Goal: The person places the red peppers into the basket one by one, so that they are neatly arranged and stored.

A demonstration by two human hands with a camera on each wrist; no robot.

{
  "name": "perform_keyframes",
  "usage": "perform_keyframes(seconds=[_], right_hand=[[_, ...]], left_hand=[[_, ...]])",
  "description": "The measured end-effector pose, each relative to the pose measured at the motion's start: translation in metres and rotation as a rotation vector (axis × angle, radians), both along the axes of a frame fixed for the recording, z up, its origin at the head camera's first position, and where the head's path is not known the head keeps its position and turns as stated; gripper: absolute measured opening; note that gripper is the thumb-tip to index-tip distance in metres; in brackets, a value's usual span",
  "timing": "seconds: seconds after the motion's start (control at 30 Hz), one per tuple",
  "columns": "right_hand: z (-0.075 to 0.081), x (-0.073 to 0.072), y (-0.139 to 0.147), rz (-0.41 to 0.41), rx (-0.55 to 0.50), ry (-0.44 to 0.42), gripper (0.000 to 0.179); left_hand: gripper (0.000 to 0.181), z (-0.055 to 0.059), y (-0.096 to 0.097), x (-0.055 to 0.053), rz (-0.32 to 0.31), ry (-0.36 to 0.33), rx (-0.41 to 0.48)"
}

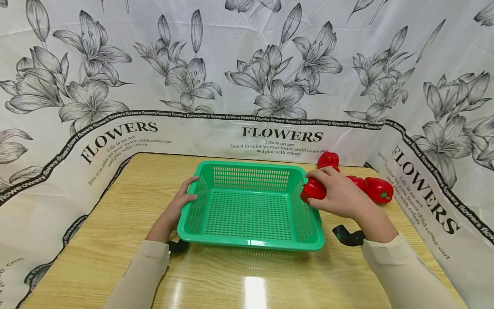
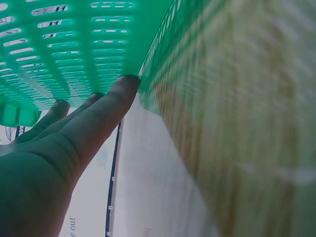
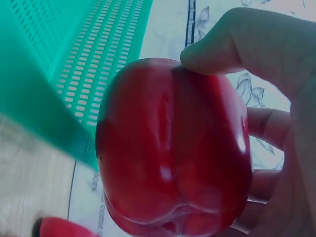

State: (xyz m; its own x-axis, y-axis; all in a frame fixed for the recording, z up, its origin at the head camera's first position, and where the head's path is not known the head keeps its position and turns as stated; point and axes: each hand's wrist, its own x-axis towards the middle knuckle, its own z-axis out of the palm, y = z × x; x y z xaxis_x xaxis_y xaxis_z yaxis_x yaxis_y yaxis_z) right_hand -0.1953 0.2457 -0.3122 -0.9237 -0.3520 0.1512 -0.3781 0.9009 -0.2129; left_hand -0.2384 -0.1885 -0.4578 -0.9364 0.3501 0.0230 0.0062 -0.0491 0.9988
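A green plastic basket (image 1: 247, 214) with slotted walls and floor stands in front of me, nothing inside it. My left hand (image 1: 178, 204) grips its left side, thumb over the rim; in the left wrist view its extended fingers (image 2: 101, 116) lie against the slotted outside. At the basket's right rim my right hand (image 1: 339, 193) holds a red bell pepper (image 1: 314, 189). The right wrist view has this bell pepper (image 3: 173, 148) large, with the thumb on top and the other fingers around its far side, close beside the green basket wall (image 3: 94, 64).
To the right of the basket lie more red bell peppers, one at the back (image 1: 328, 160) and another with a green stem (image 1: 379, 190). A white flower-printed cloth (image 1: 193, 133) walls off the back and sides of the wooden table (image 1: 208, 279).
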Motion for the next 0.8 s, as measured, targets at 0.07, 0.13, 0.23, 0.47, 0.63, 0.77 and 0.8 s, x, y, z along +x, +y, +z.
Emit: perform_keyframes(seconds=[0.07,0.13,0.23,0.47,0.63,0.77,0.8], right_hand=[[0.0,-0.002,-0.005,0.014,-0.008,-0.007,0.052],[-0.001,-0.004,-0.009,0.027,-0.014,-0.009,0.053],[-0.001,-0.005,-0.016,0.046,-0.021,-0.013,0.053],[0.002,-0.009,-0.032,0.097,-0.028,-0.006,0.052],[0.003,-0.013,-0.043,0.127,-0.023,-0.018,0.055],[0.002,-0.016,-0.052,0.145,-0.045,-0.047,0.056],[0.002,-0.017,-0.054,0.149,-0.054,-0.056,0.057]], left_hand=[[0.061,0.0,0.0,0.0,0.007,0.001,-0.001],[0.061,0.0,0.0,0.0,0.01,0.002,-0.001],[0.062,0.0,0.0,0.0,0.014,0.004,-0.001],[0.061,0.0,0.0,0.0,0.017,0.01,0.002],[0.061,0.0,0.0,0.001,0.022,0.007,-0.001],[0.061,0.001,0.001,0.001,0.019,0.004,-0.005],[0.061,0.001,0.001,0.001,0.015,0.004,-0.004]])
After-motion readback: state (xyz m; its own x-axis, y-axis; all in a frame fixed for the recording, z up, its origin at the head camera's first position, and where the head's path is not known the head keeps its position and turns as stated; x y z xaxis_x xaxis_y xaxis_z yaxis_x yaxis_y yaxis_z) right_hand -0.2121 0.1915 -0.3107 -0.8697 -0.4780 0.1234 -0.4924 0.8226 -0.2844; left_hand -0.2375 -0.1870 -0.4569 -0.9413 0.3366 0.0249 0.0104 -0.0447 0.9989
